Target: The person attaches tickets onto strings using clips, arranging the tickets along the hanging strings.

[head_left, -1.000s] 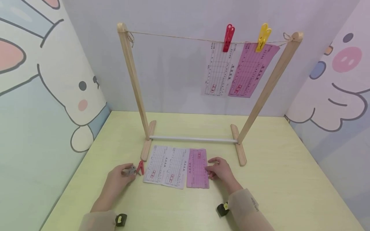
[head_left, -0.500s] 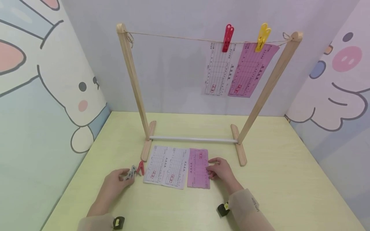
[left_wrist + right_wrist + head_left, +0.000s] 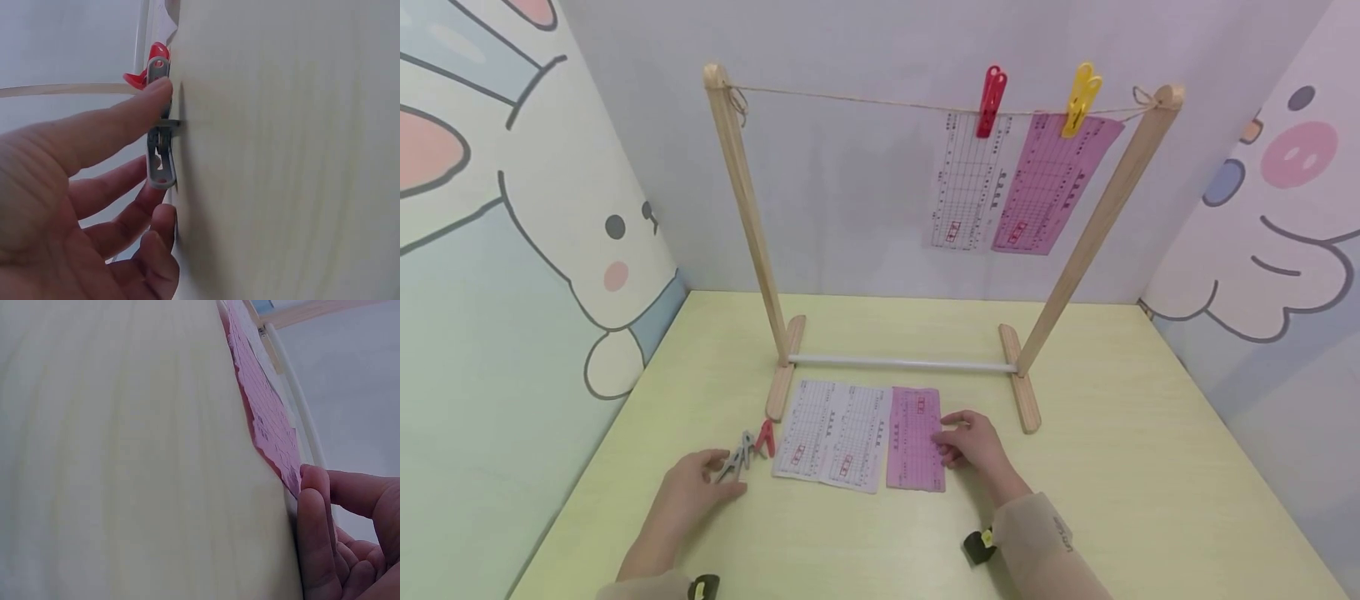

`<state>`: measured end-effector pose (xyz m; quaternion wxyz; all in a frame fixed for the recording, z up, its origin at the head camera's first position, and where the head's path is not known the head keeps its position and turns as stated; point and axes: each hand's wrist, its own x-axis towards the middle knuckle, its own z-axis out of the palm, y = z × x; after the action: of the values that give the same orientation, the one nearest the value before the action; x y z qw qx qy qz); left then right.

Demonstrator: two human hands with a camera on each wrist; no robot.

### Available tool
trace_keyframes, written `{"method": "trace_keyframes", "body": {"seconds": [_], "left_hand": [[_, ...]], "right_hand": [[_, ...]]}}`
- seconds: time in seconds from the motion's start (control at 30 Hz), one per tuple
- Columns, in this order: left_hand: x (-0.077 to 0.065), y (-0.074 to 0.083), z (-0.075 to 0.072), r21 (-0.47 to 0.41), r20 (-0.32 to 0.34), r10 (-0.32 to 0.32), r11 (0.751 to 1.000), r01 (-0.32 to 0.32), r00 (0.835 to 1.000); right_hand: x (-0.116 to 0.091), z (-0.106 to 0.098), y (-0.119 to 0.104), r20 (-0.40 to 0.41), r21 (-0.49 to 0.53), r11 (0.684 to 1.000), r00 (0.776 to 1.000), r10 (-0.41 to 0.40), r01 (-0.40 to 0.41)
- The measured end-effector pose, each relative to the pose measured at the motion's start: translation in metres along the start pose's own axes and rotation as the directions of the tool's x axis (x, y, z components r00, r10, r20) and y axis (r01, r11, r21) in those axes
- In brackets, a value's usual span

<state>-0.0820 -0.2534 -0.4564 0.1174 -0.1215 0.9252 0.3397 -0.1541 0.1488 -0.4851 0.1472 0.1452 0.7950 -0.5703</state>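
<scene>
Grey clothespins (image 3: pixel 732 465) lie on the table by my left hand (image 3: pixel 688 490), between its parted thumb and fingers. In the left wrist view the thumb overlaps a grey clothespin (image 3: pixel 161 165), and the other fingers are spread below. A red clothespin (image 3: pixel 766 438) lies just beyond. My right hand (image 3: pixel 973 446) pinches the right edge of a pink printed paper slip (image 3: pixel 913 450) lying on the table. The right wrist view shows the pink slip's edge at the fingertips (image 3: pixel 309 481). Two white printed slips (image 3: pixel 831 433) lie side by side to its left.
Behind the slips stands a wooden frame (image 3: pixel 745 208) with a white crossbar (image 3: pixel 898 363) and a string (image 3: pixel 850 99). A red clothespin (image 3: pixel 991 104) holds a white slip (image 3: pixel 970 183) there, and a yellow clothespin (image 3: pixel 1081 100) a pink slip (image 3: pixel 1056 187).
My left hand has drawn back toward the near left and its fingers have spread, leaving the grey clothespins on the table. The pink slip has shifted slightly right at my right hand.
</scene>
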Motion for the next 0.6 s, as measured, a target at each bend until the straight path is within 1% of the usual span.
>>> {"method": "trace_keyframes", "body": {"seconds": [0.17, 0.4, 0.5, 0.6], "left_hand": [[0.0004, -0.0019, 0.0017, -0.001, -0.011, -0.024, 1.000, 0.024, 1.000], [-0.0020, -0.0022, 0.0011, -0.021, -0.033, -0.020, 1.000, 0.019, 0.999], [-0.0045, -0.0021, -0.0005, -0.040, -0.038, -0.045, 0.998, 0.043, 0.998], [-0.0054, -0.0022, -0.0020, -0.056, -0.045, -0.055, 0.997, 0.053, 0.997]], "right_hand": [[-0.0029, 0.0013, -0.0032, -0.013, -0.001, 1.000, 1.000, 0.001, -0.001], [-0.0074, 0.0036, -0.0062, -0.038, -0.050, 0.998, 0.999, -0.026, 0.024], [-0.0086, 0.0045, -0.0070, -0.048, -0.076, 0.997, 0.998, -0.036, 0.032], [-0.0087, 0.0051, -0.0068, -0.052, -0.092, 0.995, 0.998, -0.046, 0.041]]}}
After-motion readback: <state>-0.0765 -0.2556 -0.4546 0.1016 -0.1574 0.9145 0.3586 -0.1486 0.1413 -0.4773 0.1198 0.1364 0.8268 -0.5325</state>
